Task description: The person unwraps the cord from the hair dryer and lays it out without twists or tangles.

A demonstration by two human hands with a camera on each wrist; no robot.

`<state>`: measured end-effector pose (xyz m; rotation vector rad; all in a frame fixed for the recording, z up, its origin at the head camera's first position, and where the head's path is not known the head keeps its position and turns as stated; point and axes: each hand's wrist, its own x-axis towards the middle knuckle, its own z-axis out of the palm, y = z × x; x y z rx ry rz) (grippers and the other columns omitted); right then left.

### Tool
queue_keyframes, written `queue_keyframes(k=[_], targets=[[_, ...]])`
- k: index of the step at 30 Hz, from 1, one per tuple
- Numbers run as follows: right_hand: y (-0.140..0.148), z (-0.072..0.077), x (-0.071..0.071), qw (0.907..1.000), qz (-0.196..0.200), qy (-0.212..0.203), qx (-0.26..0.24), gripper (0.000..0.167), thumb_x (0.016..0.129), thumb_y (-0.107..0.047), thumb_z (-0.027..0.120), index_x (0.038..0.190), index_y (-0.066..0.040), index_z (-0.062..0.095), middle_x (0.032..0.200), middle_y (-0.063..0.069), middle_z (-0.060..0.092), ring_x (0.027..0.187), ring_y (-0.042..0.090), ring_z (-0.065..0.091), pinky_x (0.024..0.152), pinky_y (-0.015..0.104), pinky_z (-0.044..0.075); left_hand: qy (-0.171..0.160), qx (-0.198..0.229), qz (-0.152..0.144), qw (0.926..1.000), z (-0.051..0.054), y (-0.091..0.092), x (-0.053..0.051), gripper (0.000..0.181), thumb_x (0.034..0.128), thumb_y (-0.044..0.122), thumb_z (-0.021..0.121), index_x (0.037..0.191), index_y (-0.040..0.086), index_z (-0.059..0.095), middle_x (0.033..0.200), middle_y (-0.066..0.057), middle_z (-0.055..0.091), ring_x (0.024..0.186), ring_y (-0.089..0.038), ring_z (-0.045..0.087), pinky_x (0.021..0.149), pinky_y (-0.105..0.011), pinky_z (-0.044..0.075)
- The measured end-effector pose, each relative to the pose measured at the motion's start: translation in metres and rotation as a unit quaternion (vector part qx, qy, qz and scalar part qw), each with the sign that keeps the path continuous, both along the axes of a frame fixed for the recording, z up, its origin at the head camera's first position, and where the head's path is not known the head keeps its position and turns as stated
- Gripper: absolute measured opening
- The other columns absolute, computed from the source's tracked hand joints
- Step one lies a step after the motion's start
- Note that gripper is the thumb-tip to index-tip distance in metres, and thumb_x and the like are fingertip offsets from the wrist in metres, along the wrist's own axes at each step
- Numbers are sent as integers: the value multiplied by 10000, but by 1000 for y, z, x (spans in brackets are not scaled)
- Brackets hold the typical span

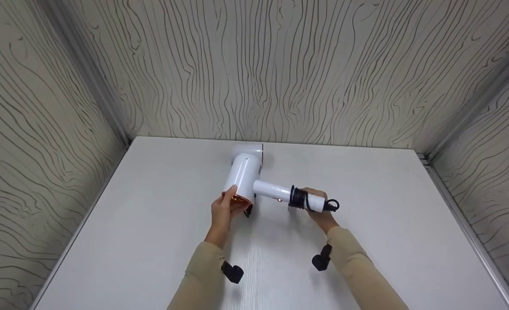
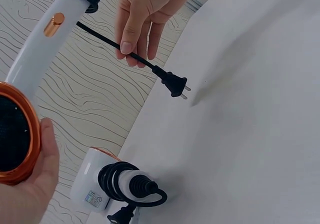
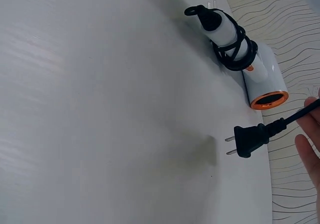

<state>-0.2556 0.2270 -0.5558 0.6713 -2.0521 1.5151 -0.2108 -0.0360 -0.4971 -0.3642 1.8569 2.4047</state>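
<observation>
hair dryer (image 1: 242,172): glossy plastic | rim (image 2: 34,134): shiny, metallic-looking | sleeve (image 1: 354,256): matt cloth

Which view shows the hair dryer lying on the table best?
Right wrist: the resting dryer is fully framed, with copper rim, handle and wrapped cord showing. Left wrist adds its label, but its plug runs off the bottom edge. Head shows only part of its body, behind the held dryer.

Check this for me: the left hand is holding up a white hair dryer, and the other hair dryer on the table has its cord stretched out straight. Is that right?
Not quite. The other hair dryer's cord is wound round its handle, as both wrist views show. The left hand really is holding up a white hair dryer.
</observation>
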Motion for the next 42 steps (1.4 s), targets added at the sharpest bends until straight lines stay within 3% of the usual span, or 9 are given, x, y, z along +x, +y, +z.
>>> queue_keyframes(k=[1, 3, 6, 10, 12, 17, 25, 34, 42], targets=[[-7, 24, 13, 9995, 267, -99, -151, 112, 754, 93, 586, 791, 49, 683, 728, -222, 633, 662, -88, 528, 559, 106, 435, -29, -48, 1, 10000, 0, -1, 0, 604, 954, 421, 496, 1290, -80, 455, 1175, -207, 643, 864, -123, 699, 924, -364, 575], [-13, 50, 27, 9976, 566, -206, -338, 161, 769, 127, 589, 880, 100, 702, 841, -264, 663, 746, -118, 579, 629, 61, 466, -31, -150, -25, 9999, 0, -2, 0, 604, 951, 431, 490, 1281, -74, 467, 1152, -188, 653, 851, -116, 696, 918, -363, 578], [-11, 65, 33, 9972, 625, -328, -234, 163, 746, 162, 619, 899, 179, 670, 866, -126, 722, 795, -79, 621, 693, 78, 500, 31, -142, -92, 9999, 0, -4, 0, 601, 950, 435, 481, 1256, -83, 494, 1104, -174, 685, 839, -112, 703, 914, -356, 579], [0, 68, 27, 9965, 73, -734, 406, 133, 760, 107, 687, 884, 155, 691, 820, 158, 742, 783, -70, 632, 720, 95, 506, 91, -108, -168, 9998, -1, -7, 0, 592, 955, 431, 472, 1234, -89, 519, 1030, -139, 716, 820, -98, 705, 911, -345, 580], [6, 69, 22, 9922, -216, -960, 767, 97, 789, 87, 688, 879, 105, 719, 810, 217, 727, 764, -76, 633, 720, 92, 505, 59, -193, -203, 9996, -1, -8, 0, 587, 954, 441, 471, 1234, -72, 526, 1012, -103, 715, 811, -87, 698, 904, -336, 582], [21, 71, 11, 9877, -557, -734, 1267, 86, 782, 62, 713, 851, 28, 751, 808, 189, 738, 752, -76, 641, 732, 77, 508, 58, -340, -254, 9991, -1, -9, 1, 590, 961, 446, 467, 1239, -70, 526, 1051, -127, 705, 822, -90, 696, 909, -341, 580], [26, 83, 13, 9879, -523, -593, 1336, 87, 775, 34, 734, 839, -16, 765, 815, 143, 751, 756, -84, 627, 725, 74, 501, -43, -485, -267, 9985, -4, -8, 1, 597, 963, 465, 476, 1248, -58, 522, 1098, -138, 693, 832, -85, 690, 927, -338, 572], [27, 91, 15, 9883, -430, 120, 1461, 135, 734, 88, 743, 833, -2, 758, 780, 136, 744, 730, 64, 685, 738, 34, 488, -81, -409, -132, 9990, -7, -9, 0, 601, 949, 451, 511, 1243, -73, 514, 1136, -185, 668, 849, -117, 709, 925, -348, 575], [32, 94, 19, 9769, -655, 849, 1849, 170, 689, 129, 760, 814, 15, 749, 757, 132, 737, 720, 179, 695, 772, -20, 455, -164, -192, 63, 9997, -10, -10, -2, 611, 941, 433, 536, 1235, -102, 498, 1058, -141, 662, 801, -107, 694, 866, -321, 594]])
